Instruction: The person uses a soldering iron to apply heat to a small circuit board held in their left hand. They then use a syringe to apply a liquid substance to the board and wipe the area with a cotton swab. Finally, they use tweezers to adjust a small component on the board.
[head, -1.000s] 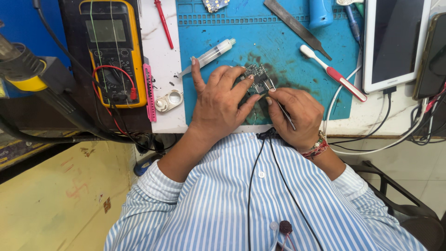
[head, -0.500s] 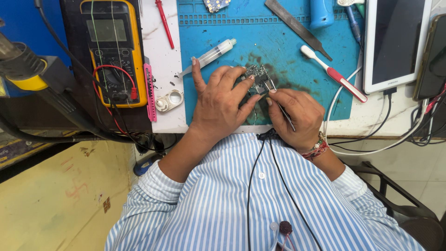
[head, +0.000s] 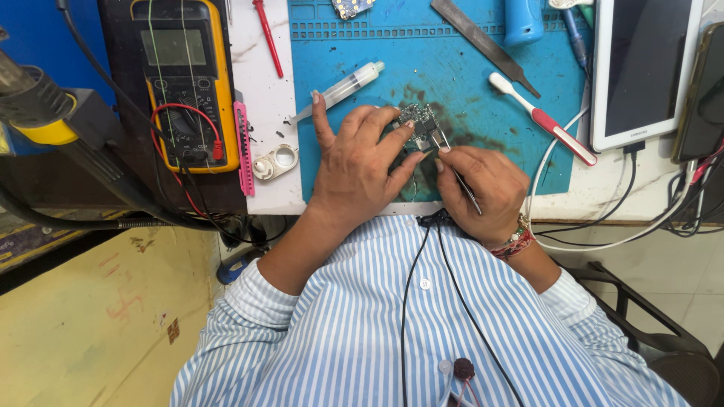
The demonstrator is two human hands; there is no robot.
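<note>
Mat (head: 483, 98) at the bench's middle: matt blue rubbery sheet, soot-stained. Circuit board (head: 419, 123) under my left hand (head: 354, 169): dull, studded with shiny metal parts. Tweezers (head: 452, 167) in my right hand (head: 483, 192): bright bare metal. Syringe (head: 343, 89): clear glossy plastic. File (head: 483, 41): grey rough steel. My shirt (head: 422, 332): striped woven cloth.

Yellow multimeter (head: 185, 83), syringe (head: 339, 90), toothbrush (head: 539, 117), tablet (head: 645, 68).
</note>
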